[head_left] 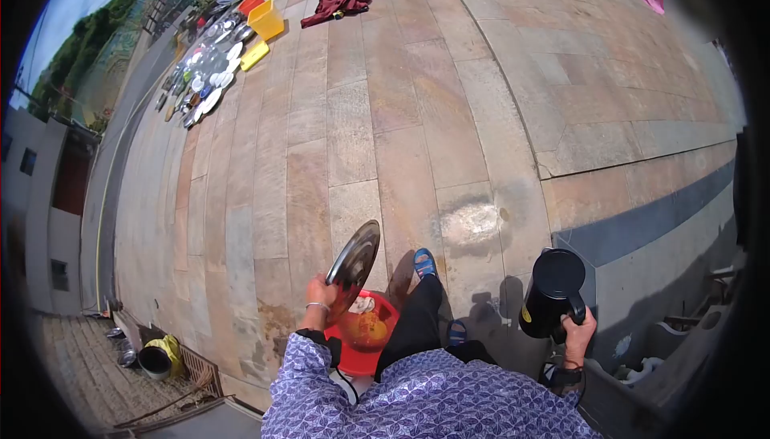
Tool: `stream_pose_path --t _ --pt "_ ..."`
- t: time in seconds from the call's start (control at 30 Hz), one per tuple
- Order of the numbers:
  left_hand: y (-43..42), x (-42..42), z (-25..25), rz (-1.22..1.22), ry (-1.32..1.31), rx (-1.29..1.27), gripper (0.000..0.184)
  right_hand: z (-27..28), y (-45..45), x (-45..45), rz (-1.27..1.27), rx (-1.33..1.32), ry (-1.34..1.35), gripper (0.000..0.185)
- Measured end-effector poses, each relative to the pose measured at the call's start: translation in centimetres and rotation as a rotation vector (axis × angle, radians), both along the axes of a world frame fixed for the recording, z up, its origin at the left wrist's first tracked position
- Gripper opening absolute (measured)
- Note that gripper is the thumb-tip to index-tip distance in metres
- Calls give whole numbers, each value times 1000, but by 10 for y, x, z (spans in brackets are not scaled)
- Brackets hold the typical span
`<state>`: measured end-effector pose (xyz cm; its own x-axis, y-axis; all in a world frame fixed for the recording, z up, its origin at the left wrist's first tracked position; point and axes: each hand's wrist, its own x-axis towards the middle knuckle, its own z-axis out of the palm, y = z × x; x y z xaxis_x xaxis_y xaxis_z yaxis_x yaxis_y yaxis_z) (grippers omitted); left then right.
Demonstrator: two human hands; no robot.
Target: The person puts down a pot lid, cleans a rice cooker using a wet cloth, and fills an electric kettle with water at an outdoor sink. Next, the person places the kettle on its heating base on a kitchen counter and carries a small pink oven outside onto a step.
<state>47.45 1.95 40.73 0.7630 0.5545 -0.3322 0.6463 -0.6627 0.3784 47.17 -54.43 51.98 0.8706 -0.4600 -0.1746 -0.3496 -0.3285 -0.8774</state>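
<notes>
Grasping a round silvery metal lid (358, 261) near the red plastic basin (391, 310) with my left hand (320, 291), I clasp a black cylindrical jug (551, 290) by its handle, probably for steadiness, in my right hand (579, 331).

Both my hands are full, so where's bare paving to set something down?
Broad free patch: paving between the maroon cloth and your forward blue sandal; another, between that sandal and the black jug. Crowded: dishes spread beside the yellow bin, and the red basin near your left hand.
</notes>
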Motion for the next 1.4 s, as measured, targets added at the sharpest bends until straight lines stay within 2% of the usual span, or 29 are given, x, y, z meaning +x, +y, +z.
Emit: stream_pose_path --t 0.07,0.1,0.17,0.27,0.37,0.4,0.5,0.57,0.77,0.8,0.83,0.9,0.93,1.07,1.2,1.27,1.33,1.4 --pt "29 19 -18 -141 -10 52 26 -10 14 51 13 15 -26 13" --pt "40 33 -22 -119 -11 47 26 -11 27 78 -6 36 -41 13" --pt "64 63 -27 -19 216 -53 25 -7 59 136 -3 75 -37 12" --pt "107 94 -54 20 200 -96 25 -3 99 218 23 146 -41 13" --pt "131 159 -5 50 213 -34 25 -1 150 298 34 170 -96 13" --pt "145 173 -3 54 222 -31 25 -5 165 323 43 194 -104 13" --pt "190 224 -7 104 181 -15 26 -9 211 399 60 282 -108 13" --pt "222 257 -13 183 39 -15 27 -13 241 448 74 297 -94 12" --pt "300 393 24 389 -42 -53 30 -29 344 617 331 208 -26 11" --pt "328 405 0 376 -55 40 29 -25 365 643 363 206 -24 12" --pt "342 425 6 381 -40 32 29 -23 382 664 367 198 -9 12" --pt "367 477 14 515 -230 -140 26 -15 420 722 390 250 11 12" --pt "377 501 20 523 -327 -118 22 -1 444 749 403 263 29 13" --pt "436 601 35 617 -356 -112 19 6 522 856 455 224 25 14" --pt "525 704 10 666 -279 -133 18 -6 583 931 446 143 21 13" --pt "579 785 -2 711 -419 -187 18 -8 634 1001 474 138 -60 12" --pt "603 808 -8 763 -414 -232 18 -5 669 1039 443 145 -14 12" --pt "649 865 -12 816 -486 -243 18 -10 710 1080 386 201 -60 12"
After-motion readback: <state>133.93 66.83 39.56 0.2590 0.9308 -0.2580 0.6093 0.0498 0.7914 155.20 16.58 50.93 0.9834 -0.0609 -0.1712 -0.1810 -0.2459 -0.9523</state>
